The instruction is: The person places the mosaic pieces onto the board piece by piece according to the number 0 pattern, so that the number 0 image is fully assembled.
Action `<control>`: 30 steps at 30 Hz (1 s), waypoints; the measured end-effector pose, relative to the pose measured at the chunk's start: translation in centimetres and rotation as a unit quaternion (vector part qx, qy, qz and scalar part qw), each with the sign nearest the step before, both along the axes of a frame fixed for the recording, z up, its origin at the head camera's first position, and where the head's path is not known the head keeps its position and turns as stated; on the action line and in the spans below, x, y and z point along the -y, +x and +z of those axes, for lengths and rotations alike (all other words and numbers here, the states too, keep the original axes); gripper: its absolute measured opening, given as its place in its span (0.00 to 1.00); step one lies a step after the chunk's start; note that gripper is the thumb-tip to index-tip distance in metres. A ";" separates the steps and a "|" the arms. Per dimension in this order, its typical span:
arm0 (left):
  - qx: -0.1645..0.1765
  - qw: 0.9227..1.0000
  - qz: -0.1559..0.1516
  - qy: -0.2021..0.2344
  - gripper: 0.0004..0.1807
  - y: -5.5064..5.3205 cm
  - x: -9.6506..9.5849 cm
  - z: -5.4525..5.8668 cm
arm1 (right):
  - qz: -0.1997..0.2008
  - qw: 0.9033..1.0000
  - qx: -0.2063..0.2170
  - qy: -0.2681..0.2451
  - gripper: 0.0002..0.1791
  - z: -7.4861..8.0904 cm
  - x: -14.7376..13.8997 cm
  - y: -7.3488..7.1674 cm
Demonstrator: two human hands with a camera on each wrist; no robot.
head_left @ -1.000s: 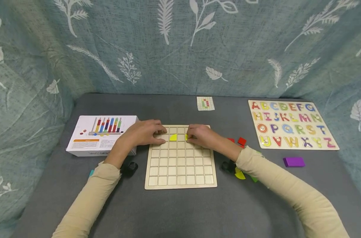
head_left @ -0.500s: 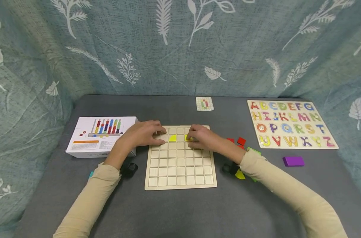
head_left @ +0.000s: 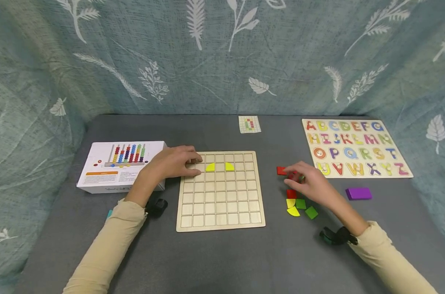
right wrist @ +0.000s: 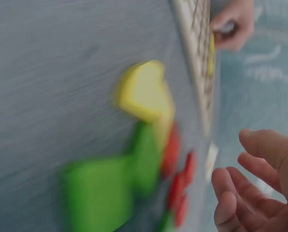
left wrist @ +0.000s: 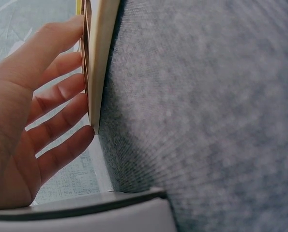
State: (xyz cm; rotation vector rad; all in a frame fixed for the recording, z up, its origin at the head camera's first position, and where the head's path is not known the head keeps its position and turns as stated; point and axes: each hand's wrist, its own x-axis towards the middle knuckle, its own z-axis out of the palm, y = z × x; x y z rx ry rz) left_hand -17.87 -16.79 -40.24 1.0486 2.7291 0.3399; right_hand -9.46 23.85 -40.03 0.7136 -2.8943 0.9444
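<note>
A wooden grid board lies on the grey table, with two yellow quarter-circle pieces in its second row. My left hand rests at the board's upper left corner, fingers extended; in the left wrist view its fingertips meet the board's edge. To the right of the board, my right hand is over the loose pieces, fingers loosely bent and holding nothing. Its fingertips overlap red square pieces, partly hidden. Another red piece, yellow pieces and green squares lie just below.
A white box with an abacus picture stands left of the board, close to my left forearm. Behind the board lies a small pattern card. An alphabet puzzle board and a purple block are at the right.
My right hand has let go of the yellow quarter-circle on the board and moved right, over the loose pieces. The left hand has stayed at the board's corner.
</note>
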 end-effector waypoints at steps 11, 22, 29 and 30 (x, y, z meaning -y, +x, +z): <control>-0.003 1.000 0.005 0.008 0.20 0.2 -0.1 0.2 | -0.036 0.999 0.033 -0.015 0.15 -1.1 -3.3 1.9; -0.007 1.000 0.009 0.008 0.19 0.2 -0.1 0.1 | -0.020 1.000 0.012 0.006 0.16 -1.6 -3.3 2.1; -0.011 1.000 0.010 0.005 0.19 0.2 -0.2 0.0 | 0.007 1.000 0.010 0.004 0.15 -2.1 -2.9 2.4; -0.010 1.000 0.010 0.006 0.19 0.2 -0.3 0.0 | 0.009 1.000 0.007 0.003 0.15 -2.1 -2.9 2.4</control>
